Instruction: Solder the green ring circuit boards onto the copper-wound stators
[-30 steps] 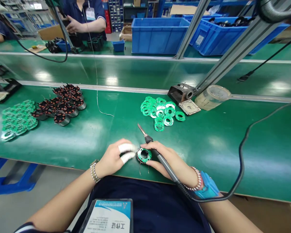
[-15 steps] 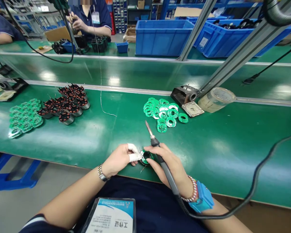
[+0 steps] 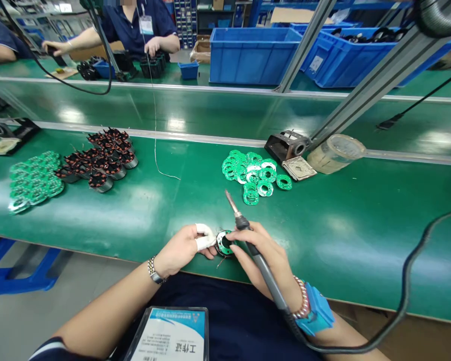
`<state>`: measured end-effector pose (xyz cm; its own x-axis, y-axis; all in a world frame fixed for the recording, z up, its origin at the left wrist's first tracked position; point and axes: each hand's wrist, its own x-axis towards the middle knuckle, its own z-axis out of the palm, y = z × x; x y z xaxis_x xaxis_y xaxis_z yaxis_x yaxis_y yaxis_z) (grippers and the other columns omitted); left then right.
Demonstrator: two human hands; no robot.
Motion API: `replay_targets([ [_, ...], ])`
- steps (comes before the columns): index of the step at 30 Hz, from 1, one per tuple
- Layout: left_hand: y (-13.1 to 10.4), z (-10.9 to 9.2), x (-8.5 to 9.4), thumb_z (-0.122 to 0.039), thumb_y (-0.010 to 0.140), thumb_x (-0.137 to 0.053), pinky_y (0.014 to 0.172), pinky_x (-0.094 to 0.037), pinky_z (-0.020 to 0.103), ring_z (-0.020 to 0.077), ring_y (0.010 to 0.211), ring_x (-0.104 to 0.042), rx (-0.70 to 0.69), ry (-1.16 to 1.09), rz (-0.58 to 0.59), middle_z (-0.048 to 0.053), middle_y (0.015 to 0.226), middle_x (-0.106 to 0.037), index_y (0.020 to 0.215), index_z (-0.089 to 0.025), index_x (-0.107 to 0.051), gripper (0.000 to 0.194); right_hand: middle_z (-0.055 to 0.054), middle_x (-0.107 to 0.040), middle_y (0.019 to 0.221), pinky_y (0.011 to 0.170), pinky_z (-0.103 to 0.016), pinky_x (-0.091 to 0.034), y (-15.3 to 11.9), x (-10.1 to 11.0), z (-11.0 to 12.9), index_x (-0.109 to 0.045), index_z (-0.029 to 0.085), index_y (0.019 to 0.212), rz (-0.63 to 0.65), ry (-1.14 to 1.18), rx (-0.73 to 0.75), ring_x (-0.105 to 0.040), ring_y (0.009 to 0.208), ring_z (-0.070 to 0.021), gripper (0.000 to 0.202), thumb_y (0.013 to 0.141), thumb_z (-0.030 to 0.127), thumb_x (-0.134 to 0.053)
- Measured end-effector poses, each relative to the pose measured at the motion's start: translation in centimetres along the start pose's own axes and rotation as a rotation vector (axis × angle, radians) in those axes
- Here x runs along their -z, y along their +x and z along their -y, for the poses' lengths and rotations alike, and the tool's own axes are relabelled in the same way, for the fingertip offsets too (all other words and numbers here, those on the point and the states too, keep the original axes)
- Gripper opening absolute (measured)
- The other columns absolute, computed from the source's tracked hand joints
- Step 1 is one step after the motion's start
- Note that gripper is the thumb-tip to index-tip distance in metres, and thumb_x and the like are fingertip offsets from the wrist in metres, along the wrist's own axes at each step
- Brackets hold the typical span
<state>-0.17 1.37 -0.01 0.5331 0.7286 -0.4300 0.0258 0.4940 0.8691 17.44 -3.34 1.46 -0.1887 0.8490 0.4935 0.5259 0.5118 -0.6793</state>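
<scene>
A motor stator topped by a ring-shaped green circuit board (image 3: 222, 243) is at the table's front edge, a thin wire sticking out below it. My left hand (image 3: 182, 246), with white finger covers on thumb and forefinger, is closed in a pinch at its left rim. A soldering iron (image 3: 261, 268) lies across my right hand (image 3: 268, 255), which is closed around it, tip pointing up and away. The thumb and forefinger of that hand also touch the board's right side. Beyond, loose green ring boards (image 3: 265, 188) lie in a heap.
Wound stators (image 3: 101, 181) stand in a group at left, beside a stack of green board panels (image 3: 35, 180). A soldering iron stand (image 3: 285, 145) and a plastic tub (image 3: 336, 153) are at back right. Solder wire (image 3: 156, 145) hangs down. The iron's cable (image 3: 406, 276) loops right. A co-worker sits opposite.
My left fingers have drawn slightly left and pinch more tightly, exposing more of the board. My right fingers have shifted slightly over it. The co-worker opposite has spread both arms downward.
</scene>
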Motion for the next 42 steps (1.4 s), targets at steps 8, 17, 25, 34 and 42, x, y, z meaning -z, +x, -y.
replay_targets([
  [8, -0.1, -0.2, -0.1, -0.034, 0.070, -0.065, 0.063, -0.047, 0.025, 0.0117, 0.058, -0.059, -0.024, 0.072, -0.019, 0.002, 0.061, -0.062, 0.064, -0.013, -0.056, 0.023, -0.002, -0.060, 0.064, 0.053, -0.028, -0.049, -0.5, 2.6, 0.8, -0.059, 0.019, 0.102, -0.027, 0.037, 0.026, -0.056, 0.057, -0.0148, 0.024, 0.079, 0.013, -0.055],
  [17, -0.1, -0.1, 0.0, -0.032, 0.071, -0.063, 0.064, -0.047, 0.026, 0.0118, 0.059, -0.059, -0.038, 0.102, -0.027, 0.002, 0.063, -0.062, 0.066, -0.013, -0.057, 0.020, -0.003, -0.062, 0.063, 0.051, -0.026, -0.047, -0.8, 3.4, 0.8, -0.065, 0.018, 0.088, 0.019, 0.160, -0.084, -0.056, 0.056, -0.0136, 0.020, 0.076, 0.007, -0.053],
  [25, -0.1, -0.1, -0.2, -0.030, 0.073, -0.060, 0.063, -0.047, 0.026, 0.0115, 0.058, -0.058, -0.068, 0.149, -0.043, 0.001, 0.062, -0.062, 0.066, -0.014, -0.055, 0.018, -0.003, -0.063, 0.065, 0.050, -0.026, -0.047, -0.7, 3.4, 1.1, -0.065, 0.018, 0.089, 0.045, 0.157, -0.087, -0.055, 0.057, -0.0136, 0.020, 0.077, 0.008, -0.053],
  [34, -0.1, -0.1, -0.3, -0.027, 0.072, -0.058, 0.061, -0.047, 0.026, 0.0113, 0.056, -0.058, -0.060, 0.151, -0.049, 0.001, 0.061, -0.061, 0.066, -0.014, -0.053, 0.016, -0.005, -0.059, 0.064, 0.053, -0.028, -0.047, -0.6, 3.4, 1.0, -0.063, 0.015, 0.092, 0.088, 0.144, 0.023, -0.053, 0.059, -0.0139, 0.022, 0.076, 0.004, -0.052],
  [42, 0.0, 0.1, -0.2, -0.027, 0.071, -0.059, 0.058, -0.047, 0.024, 0.0105, 0.054, -0.058, -0.054, 0.139, -0.057, 0.001, 0.060, -0.061, 0.066, -0.014, -0.053, 0.016, -0.004, -0.057, 0.062, 0.053, -0.029, -0.047, -0.6, 3.7, 1.0, -0.062, 0.015, 0.092, 0.098, 0.125, 0.110, -0.052, 0.058, -0.0144, 0.026, 0.074, 0.002, -0.050],
])
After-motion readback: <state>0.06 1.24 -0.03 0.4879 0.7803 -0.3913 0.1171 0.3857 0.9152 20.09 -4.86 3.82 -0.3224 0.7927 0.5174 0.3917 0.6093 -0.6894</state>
